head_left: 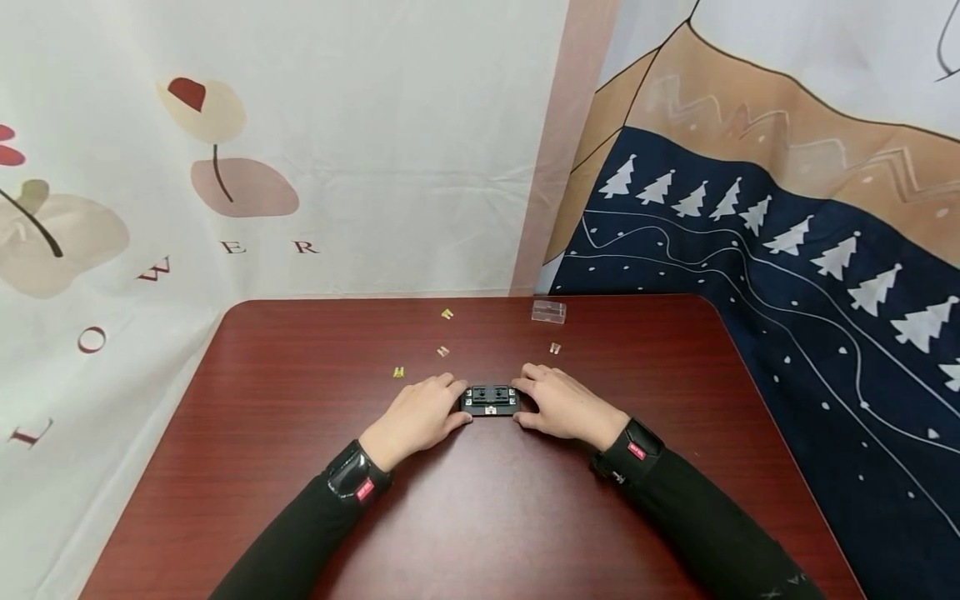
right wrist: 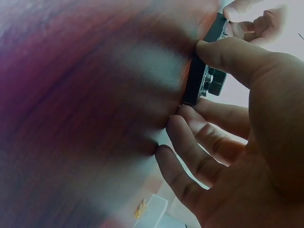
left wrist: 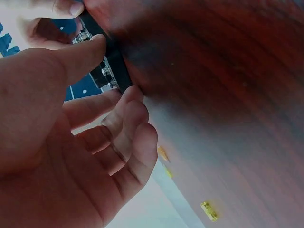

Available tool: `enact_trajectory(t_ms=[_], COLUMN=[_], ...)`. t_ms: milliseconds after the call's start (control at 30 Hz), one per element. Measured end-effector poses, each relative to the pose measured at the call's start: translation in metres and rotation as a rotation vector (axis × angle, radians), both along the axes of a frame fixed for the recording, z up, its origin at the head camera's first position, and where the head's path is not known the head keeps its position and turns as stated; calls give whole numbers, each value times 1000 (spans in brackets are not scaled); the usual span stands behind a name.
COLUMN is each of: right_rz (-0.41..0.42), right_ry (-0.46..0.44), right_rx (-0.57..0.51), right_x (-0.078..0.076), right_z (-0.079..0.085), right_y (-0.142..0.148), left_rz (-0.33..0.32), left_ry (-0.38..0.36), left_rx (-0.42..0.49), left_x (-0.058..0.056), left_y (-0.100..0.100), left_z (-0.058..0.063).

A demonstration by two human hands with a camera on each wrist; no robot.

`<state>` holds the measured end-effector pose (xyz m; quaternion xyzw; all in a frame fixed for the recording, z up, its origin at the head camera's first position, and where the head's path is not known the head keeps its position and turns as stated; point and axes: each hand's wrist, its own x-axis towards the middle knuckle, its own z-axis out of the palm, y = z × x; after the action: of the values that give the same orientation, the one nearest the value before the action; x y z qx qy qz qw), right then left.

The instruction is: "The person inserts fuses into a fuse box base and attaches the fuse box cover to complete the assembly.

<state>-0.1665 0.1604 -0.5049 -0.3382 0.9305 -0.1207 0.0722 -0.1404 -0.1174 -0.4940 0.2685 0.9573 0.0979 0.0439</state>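
Note:
A black fuse block with metal terminals along its top lies crosswise at the middle of the table. My left hand grips its left end, the thumb on the near edge and the fingers round the far side. At the opposite end my right hand pinches it the same way. Up close in the left wrist view, the thumb presses the dark side of the fuse block beside shiny screws. The right wrist view shows the remaining fingers spread near the tabletop, past the end of the fuse block.
Beyond the hands lie two yellow blade fuses and a pale one at the left. Another pale blade fuse is above the right hand. A transparent cover sits by the far edge of the brown table, before hanging curtains.

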Motion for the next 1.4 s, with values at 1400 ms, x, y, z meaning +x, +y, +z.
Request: enact_trajectory(t_ms=[1400], right_rz=[-261], right_ry=[0], right_rx=[-125], right_x=[-45], right_z=[39], right_y=[36], left_rz=[26], left_ry=[-66], left_rx=[50], left_x=[-3], left_y=[11], left_z=[3])
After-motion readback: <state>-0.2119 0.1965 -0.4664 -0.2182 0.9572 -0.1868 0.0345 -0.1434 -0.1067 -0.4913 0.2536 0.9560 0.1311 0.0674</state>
